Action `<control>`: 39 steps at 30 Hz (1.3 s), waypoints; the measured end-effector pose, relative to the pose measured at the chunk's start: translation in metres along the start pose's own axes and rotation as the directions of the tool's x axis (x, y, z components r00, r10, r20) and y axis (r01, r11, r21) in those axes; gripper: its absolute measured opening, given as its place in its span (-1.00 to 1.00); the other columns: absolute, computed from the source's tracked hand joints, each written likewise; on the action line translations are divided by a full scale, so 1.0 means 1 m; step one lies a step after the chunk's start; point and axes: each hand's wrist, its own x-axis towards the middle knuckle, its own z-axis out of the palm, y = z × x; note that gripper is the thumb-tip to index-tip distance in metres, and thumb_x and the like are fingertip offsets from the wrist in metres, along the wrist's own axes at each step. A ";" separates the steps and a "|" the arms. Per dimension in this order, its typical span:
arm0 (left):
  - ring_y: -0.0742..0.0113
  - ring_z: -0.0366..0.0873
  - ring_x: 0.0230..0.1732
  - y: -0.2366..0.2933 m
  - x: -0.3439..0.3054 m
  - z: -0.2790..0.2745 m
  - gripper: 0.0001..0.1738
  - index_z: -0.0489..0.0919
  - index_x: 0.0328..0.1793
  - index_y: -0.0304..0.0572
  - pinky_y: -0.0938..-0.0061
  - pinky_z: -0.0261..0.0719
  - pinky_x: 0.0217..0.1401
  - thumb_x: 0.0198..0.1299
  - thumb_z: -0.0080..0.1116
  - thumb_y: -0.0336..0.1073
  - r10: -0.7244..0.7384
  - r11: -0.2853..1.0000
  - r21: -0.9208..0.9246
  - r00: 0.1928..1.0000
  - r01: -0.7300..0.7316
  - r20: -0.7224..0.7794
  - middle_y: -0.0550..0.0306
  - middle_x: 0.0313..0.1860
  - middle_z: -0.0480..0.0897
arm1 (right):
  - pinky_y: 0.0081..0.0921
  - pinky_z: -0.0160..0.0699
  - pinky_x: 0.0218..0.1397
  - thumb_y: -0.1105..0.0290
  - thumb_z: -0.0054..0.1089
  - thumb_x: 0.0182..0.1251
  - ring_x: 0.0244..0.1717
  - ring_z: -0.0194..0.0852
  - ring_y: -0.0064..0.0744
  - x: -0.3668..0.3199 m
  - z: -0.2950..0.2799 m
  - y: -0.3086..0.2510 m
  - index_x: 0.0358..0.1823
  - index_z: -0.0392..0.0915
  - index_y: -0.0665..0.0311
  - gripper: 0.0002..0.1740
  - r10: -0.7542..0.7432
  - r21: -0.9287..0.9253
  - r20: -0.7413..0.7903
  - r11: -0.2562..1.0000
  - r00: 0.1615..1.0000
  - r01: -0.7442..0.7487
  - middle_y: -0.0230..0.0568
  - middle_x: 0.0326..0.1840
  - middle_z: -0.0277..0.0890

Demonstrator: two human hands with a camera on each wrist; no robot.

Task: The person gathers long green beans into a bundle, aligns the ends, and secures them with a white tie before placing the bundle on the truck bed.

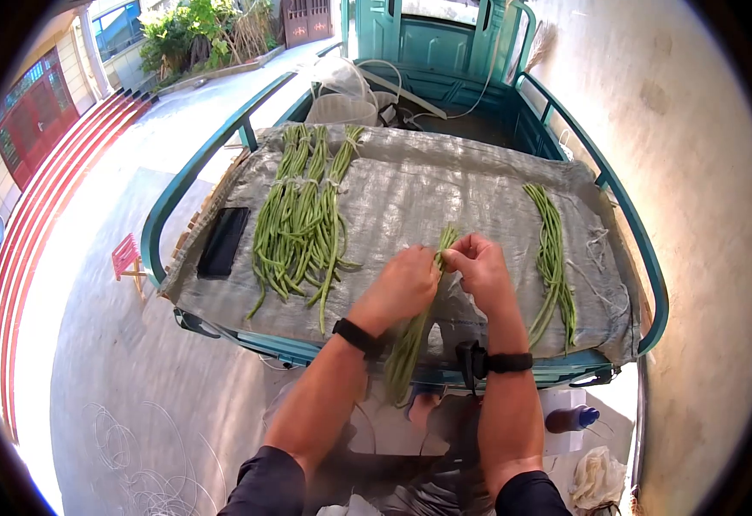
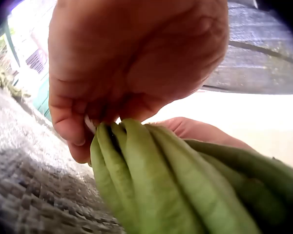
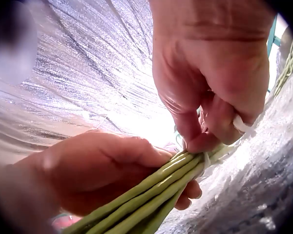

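Observation:
In the head view my left hand [image 1: 404, 285] grips a bundle of long green beans [image 1: 410, 344] near its upper end, and the pods hang down over the bed's near edge. Close beside it, my right hand [image 1: 481, 268] has its fingertips at the top of the bundle. The right wrist view shows my left hand [image 3: 105, 168] curled round the beans [image 3: 151, 192], while my right hand [image 3: 215, 73] pinches a thin white tie [image 3: 241, 125]. Part of that tie wraps the stems. Large pods [image 2: 156, 180] fill the lower left wrist view.
Tied bean bundles [image 1: 294, 224] lie left on the grey woven sheet [image 1: 402, 189], beside a dark phone [image 1: 224, 243]. Another bunch [image 1: 549, 258] lies right, near loose white strings [image 1: 598, 254]. Green rails [image 1: 195, 181] flank the cart bed. A bottle [image 1: 572, 419] is below right.

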 end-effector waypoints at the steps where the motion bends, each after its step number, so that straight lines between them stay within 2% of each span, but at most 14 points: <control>1: -0.36 0.61 0.04 -0.005 0.005 -0.002 -0.65 0.65 0.05 -0.37 -0.06 0.55 0.15 0.47 -0.01 -0.23 -0.088 0.992 -0.082 0.993 0.094 0.072 -0.35 -0.07 0.68 | -0.54 0.53 -0.29 0.42 0.43 0.38 -0.35 0.61 -0.58 0.005 0.001 0.003 -0.23 0.66 0.39 -0.83 0.009 -0.032 -0.004 0.999 1.000 -0.009 -0.25 -0.36 0.74; 3: -0.35 0.66 0.08 -0.013 0.015 -0.004 -0.61 0.70 -0.02 -0.37 0.01 0.58 0.17 0.47 0.00 -0.17 -0.237 0.932 -0.221 0.944 0.288 0.231 -0.38 -0.06 0.73 | -0.54 0.50 -0.31 0.45 0.40 0.37 -0.37 0.60 -0.59 0.008 0.001 0.006 -0.22 0.66 0.39 -0.86 0.023 -0.071 0.004 0.997 1.000 -0.023 -0.25 -0.38 0.73; 6: -0.32 0.69 0.12 -0.020 0.018 -0.012 -0.62 0.73 -0.02 -0.36 0.06 0.60 0.18 0.43 0.06 -0.16 -0.212 0.932 -0.233 0.937 0.279 0.278 -0.42 -0.01 0.74 | -0.54 0.46 -0.34 0.49 0.37 0.37 -0.39 0.57 -0.61 0.010 0.001 0.007 -0.18 0.65 0.35 -0.90 0.027 -0.073 0.037 0.997 0.999 -0.024 -0.27 -0.40 0.72; 9: -0.34 0.69 0.10 -0.009 0.019 -0.013 -0.67 0.74 -0.01 -0.34 0.04 0.61 0.14 0.41 0.10 -0.21 -0.297 0.945 -0.067 0.927 0.319 0.230 -0.42 -0.01 0.74 | -0.55 0.42 -0.38 0.52 0.35 0.38 -0.42 0.53 -0.65 0.014 0.001 0.019 -0.12 0.66 0.31 -0.90 -0.020 -0.033 0.064 0.999 0.998 0.022 -0.32 -0.43 0.69; 11: -0.34 0.69 0.09 -0.009 0.017 -0.013 -0.72 0.74 -0.02 -0.32 0.02 0.62 0.12 0.38 0.14 -0.27 -0.221 0.969 -0.067 0.957 0.237 0.185 -0.39 -0.03 0.74 | -0.56 0.40 -0.40 0.55 0.33 0.38 -0.43 0.49 -0.67 0.023 0.001 0.042 -0.05 0.68 0.28 -0.85 -0.087 0.011 0.088 0.996 0.992 0.086 -0.37 -0.45 0.66; 14: -0.35 0.70 0.07 -0.012 0.012 -0.014 -0.78 0.75 -0.04 -0.31 -0.01 0.64 0.09 0.31 0.19 -0.35 -0.061 0.998 -0.020 0.994 0.063 0.086 -0.34 -0.09 0.75 | -0.57 0.39 -0.40 0.57 0.32 0.37 -0.45 0.45 -0.68 0.015 0.004 0.036 -0.01 0.72 0.22 -0.79 -0.147 -0.022 0.069 0.989 0.987 0.148 -0.43 -0.47 0.62; 18: -0.33 0.72 -0.01 -0.025 0.013 -0.008 -0.80 0.76 -0.09 -0.26 -0.07 0.66 0.06 0.23 0.20 -0.41 0.077 0.992 0.098 0.997 -0.076 -0.007 -0.27 -0.18 0.75 | -0.52 0.43 -0.38 0.61 0.30 0.32 -0.44 0.43 -0.66 0.012 0.003 0.041 -0.03 0.76 0.18 -0.75 -0.176 -0.189 0.086 0.964 0.981 0.189 -0.43 -0.49 0.58; 20: -0.31 0.73 -0.06 -0.028 0.015 -0.006 -0.82 0.77 -0.14 -0.23 -0.08 0.67 0.04 0.20 0.22 -0.40 0.051 0.983 0.175 0.999 -0.053 0.016 -0.24 -0.21 0.75 | -0.49 0.47 -0.35 0.63 0.28 0.30 -0.42 0.45 -0.64 0.007 0.006 0.035 -0.09 0.76 0.20 -0.77 -0.179 -0.200 0.097 0.960 0.979 0.195 -0.39 -0.49 0.58; 23: -0.26 0.74 -0.10 -0.028 0.017 -0.010 -0.86 0.77 -0.20 -0.18 -0.06 0.68 0.01 0.18 0.24 -0.40 -0.010 0.966 0.259 1.000 0.003 0.024 -0.20 -0.24 0.75 | -0.60 0.57 -0.08 0.71 0.15 0.31 -0.21 0.53 -0.68 0.006 0.006 0.035 -0.09 0.73 0.34 -0.75 -0.155 -0.298 0.141 0.935 0.978 0.192 -0.45 -0.33 0.64; 27: -0.20 0.75 -0.13 -0.012 0.013 -0.020 -0.90 0.79 -0.24 -0.12 0.00 0.69 -0.05 0.17 0.33 -0.33 -0.100 0.944 0.307 0.991 0.123 -0.090 -0.13 -0.26 0.76 | -0.52 0.59 -0.14 0.68 0.20 0.31 -0.26 0.55 -0.61 0.005 0.008 0.036 -0.10 0.73 0.33 -0.78 -0.170 -0.269 0.148 0.941 0.974 0.205 -0.36 -0.34 0.65; 29: -0.16 0.76 -0.14 -0.009 0.011 -0.026 -0.87 0.78 -0.23 -0.11 0.03 0.69 -0.06 0.16 0.38 -0.26 -0.078 0.975 0.199 0.991 0.099 -0.108 -0.10 -0.26 0.78 | -0.41 0.58 -0.27 0.62 0.25 0.30 -0.37 0.56 -0.52 0.004 0.007 0.036 -0.11 0.73 0.28 -0.81 -0.219 -0.279 0.153 0.926 0.964 0.255 -0.20 -0.42 0.66; 32: -0.13 0.77 -0.16 -0.009 0.010 -0.025 -0.81 0.79 -0.21 -0.10 0.05 0.70 -0.07 0.14 0.44 -0.19 -0.081 0.986 0.136 0.988 0.099 -0.132 -0.05 -0.27 0.79 | -0.39 0.63 -0.21 0.62 0.23 0.31 -0.33 0.63 -0.47 0.008 0.009 0.043 -0.08 0.73 0.29 -0.79 -0.271 -0.265 0.142 0.916 0.952 0.300 -0.15 -0.38 0.70; 36: -0.08 0.79 -0.19 -0.005 0.008 -0.023 -0.75 0.78 -0.16 -0.16 0.10 0.70 -0.10 0.14 0.47 -0.18 -0.148 0.984 0.083 0.980 0.160 -0.131 -0.04 -0.27 0.80 | -0.37 0.68 -0.14 0.61 0.22 0.31 -0.27 0.70 -0.43 0.001 0.012 0.027 -0.07 0.73 0.32 -0.79 -0.174 -0.290 0.116 0.935 0.978 0.201 -0.10 -0.32 0.74; 39: 0.00 0.80 -0.21 -0.009 0.006 -0.019 -0.74 0.77 -0.14 -0.23 0.18 0.71 -0.13 0.14 0.49 -0.22 -0.208 0.973 -0.121 0.973 0.196 -0.098 -0.08 -0.26 0.79 | -0.39 0.69 -0.13 0.61 0.20 0.32 -0.25 0.73 -0.42 0.004 0.012 0.030 -0.07 0.72 0.37 -0.79 -0.199 -0.238 0.126 0.945 0.972 0.224 -0.11 -0.30 0.74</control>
